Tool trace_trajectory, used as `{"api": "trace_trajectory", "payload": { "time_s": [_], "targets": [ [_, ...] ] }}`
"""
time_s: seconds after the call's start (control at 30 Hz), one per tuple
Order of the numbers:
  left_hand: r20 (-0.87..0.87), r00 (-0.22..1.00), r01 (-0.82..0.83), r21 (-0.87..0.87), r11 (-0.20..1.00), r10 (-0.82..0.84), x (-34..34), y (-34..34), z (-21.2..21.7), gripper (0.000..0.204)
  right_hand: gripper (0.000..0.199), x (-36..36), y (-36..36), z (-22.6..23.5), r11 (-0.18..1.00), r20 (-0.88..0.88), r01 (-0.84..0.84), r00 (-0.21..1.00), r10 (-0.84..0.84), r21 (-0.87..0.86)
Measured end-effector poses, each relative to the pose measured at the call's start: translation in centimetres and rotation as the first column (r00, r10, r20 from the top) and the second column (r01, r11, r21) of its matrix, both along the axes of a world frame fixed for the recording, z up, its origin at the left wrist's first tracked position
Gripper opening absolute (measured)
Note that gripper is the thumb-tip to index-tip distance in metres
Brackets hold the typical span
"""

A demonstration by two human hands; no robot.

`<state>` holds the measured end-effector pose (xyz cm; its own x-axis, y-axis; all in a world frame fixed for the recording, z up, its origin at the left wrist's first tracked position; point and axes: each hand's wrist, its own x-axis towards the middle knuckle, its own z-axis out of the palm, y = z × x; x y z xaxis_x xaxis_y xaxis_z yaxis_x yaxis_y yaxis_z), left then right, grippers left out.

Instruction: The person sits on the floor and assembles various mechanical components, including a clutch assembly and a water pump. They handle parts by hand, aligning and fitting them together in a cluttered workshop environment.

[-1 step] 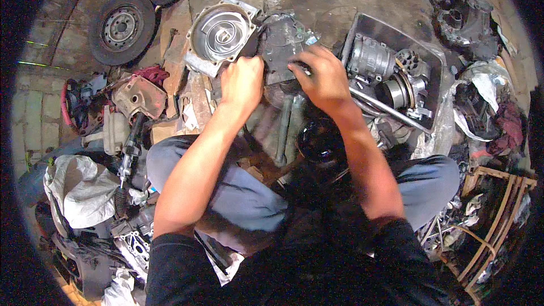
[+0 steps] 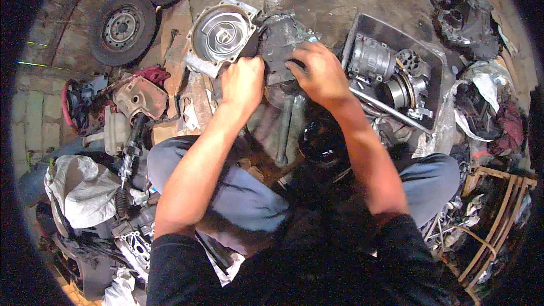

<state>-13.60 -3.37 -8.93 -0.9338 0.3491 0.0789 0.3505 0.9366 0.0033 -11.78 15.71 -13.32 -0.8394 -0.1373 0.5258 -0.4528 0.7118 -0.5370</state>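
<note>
My left hand [image 2: 243, 82] is closed in a fist against the near edge of a round silver metal housing [image 2: 222, 33]. What lies inside its fingers is hidden. The housing faces up, showing a spiral scroll in its bowl and bolt lugs around the rim. Over the right side of a dark grey, greasy flat piece [image 2: 276, 42] is my right hand [image 2: 320, 73], fingers curled and thumb close to them. Anything small between them is too dark to make out. A metal bar with a rounded end [image 2: 284, 133] lies below, between the hands.
To the right, a dark tray [image 2: 439, 73] holds a cylindrical compressor body [image 2: 371, 58], a pulley [image 2: 398, 93] and a long rod. A black round bowl-like thing [image 2: 320, 140] sits near my right forearm. At left are a wheel [image 2: 122, 29], a rusty bracket [image 2: 139, 97] and a shock absorber [image 2: 131, 150].
My right hand has shifted very slightly left, its fingers curling a little more. The left hand and the metal housing stay in place.
</note>
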Motion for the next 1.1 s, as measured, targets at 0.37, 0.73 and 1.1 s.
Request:
{"api": "trace_trajectory", "payload": {
  "time_s": [0.37, 0.73, 1.1],
  "targets": [
    [0.001, 0.999, 0.041, 0.120, 0.992, -0.041, 0.4, -1.4, -0.5, 0.007, 0.019, -5.0, -2.7, -0.4, 0.964, 0.242, -0.144, 0.966, 0.089, 0.223],
    [-0.091, 0.994, 0.080, 0.280, 0.957, -0.056, 1.0, -0.2, 0.4, 0.019, 0.024, -4.0, -2.2, 0.8, 0.981, 0.091, -0.111, 0.991, 0.097, 0.160],
    [-0.033, 0.813, 0.556, 0.346, 0.756, -0.582, 7.6, 2.0, -5.5, 0.018, 0.010, 12.8, 6.1, -9.4, 0.948, 0.562, 0.306, 0.801, -0.207, -0.086]
  ]
}}
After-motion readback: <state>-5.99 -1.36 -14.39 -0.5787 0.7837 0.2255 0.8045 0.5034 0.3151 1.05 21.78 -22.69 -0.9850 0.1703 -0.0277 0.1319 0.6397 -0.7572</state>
